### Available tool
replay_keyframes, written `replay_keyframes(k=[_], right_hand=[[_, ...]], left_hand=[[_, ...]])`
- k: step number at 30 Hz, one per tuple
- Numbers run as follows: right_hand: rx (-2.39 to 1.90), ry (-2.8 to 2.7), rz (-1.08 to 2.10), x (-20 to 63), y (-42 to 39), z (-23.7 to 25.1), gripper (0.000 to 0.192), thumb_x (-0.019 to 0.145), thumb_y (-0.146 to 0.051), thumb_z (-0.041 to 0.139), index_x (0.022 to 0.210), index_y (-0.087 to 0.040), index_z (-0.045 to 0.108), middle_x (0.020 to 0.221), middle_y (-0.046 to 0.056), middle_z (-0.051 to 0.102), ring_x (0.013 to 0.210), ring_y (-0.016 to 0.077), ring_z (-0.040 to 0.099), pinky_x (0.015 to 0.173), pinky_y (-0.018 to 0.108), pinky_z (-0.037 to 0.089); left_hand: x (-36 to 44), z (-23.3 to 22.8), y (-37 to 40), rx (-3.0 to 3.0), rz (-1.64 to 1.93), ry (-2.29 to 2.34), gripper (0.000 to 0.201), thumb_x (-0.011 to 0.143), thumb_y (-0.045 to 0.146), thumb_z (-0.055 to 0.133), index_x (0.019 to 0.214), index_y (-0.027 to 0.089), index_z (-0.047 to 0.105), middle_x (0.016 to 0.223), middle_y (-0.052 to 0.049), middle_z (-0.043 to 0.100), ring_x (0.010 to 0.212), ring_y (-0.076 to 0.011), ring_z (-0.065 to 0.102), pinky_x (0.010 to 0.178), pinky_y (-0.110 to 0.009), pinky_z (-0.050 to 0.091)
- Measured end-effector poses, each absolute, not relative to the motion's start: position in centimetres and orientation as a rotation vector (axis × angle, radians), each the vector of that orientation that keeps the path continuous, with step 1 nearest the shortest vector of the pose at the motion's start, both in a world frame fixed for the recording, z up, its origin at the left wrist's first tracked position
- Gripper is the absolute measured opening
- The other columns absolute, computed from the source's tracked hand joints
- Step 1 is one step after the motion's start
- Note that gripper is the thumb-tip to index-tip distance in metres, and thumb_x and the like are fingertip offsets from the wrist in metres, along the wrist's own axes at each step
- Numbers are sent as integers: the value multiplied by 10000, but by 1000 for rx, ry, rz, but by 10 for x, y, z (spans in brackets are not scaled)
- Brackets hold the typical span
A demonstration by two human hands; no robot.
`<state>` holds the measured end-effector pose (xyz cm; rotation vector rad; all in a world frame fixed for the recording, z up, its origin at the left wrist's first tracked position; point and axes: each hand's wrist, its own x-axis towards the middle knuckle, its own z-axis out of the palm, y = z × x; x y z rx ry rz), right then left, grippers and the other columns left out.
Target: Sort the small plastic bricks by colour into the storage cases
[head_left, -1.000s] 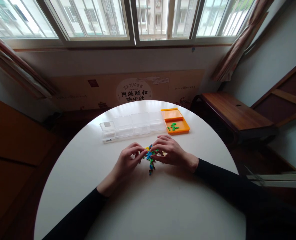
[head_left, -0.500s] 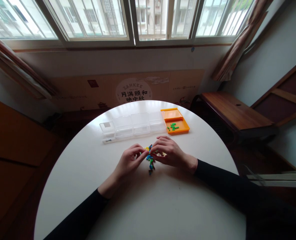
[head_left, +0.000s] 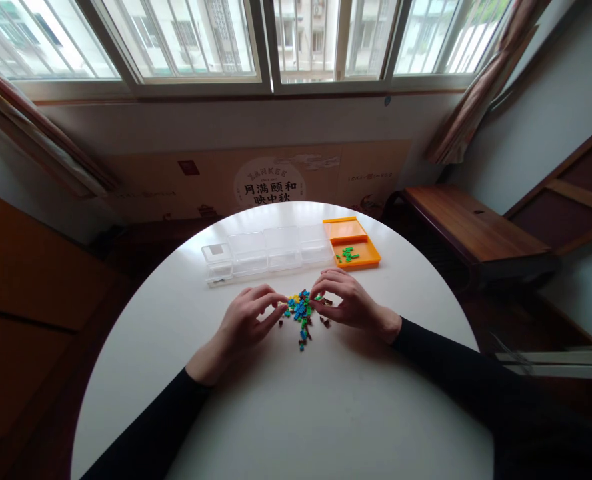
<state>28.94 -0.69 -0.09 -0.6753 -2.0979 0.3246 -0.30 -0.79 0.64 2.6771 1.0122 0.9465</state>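
Round white table (head_left: 286,413): bare surface all the way to the near rim and the left rim. Pile of small coloured pieces (head_left: 302,313) lies mid-table between left hand (head_left: 246,321) and right hand (head_left: 346,301). Fingers of both curled narrow at the pile's edges; whether either pinches a piece, cannot tell. Behind the pile: clear boxes (head_left: 263,252), orange tray (head_left: 352,243) holding green pieces. Windows beyond. Forearms cut off at the bottom edge.

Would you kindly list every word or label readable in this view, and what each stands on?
"月满颐和 映中秋": on the round emblem of the cardboard panel under the window.
Small arc of letters above it: too blurred.
Small print at the panel's right end: too small.
Boxes and pieces on the table: none.
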Motion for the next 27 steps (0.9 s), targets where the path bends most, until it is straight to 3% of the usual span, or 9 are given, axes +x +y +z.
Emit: replay_keyframes(k=[17,24,27], right_hand=[[-730,-2086,289,297,-5,5,74,1044,-279,737,979,-256,710,915,24,745,878,218,689,881,403,556],[-1113,-1947,74,343,24,-3,68,1012,-266,718,948,-246,726,946,50,788,939,281,729,943,476,552],[-1252,-1849,50,367,39,-11,114,993,-310,722,907,-237,724,896,54,784,871,282,722,890,477,561]], left_hand=[[-11,1,-3,2740,845,1040,185,1101,343,650,1057,242,799,977,-37,766,793,-163,675,796,-311,488],[-9,3,-4,2775,864,1032,195,1098,339,648,1042,242,807,960,-41,771,779,-161,682,769,-310,502],[-7,5,-5,2802,869,1013,200,1099,330,645,1024,241,807,950,-42,775,788,-162,694,769,-312,505]])
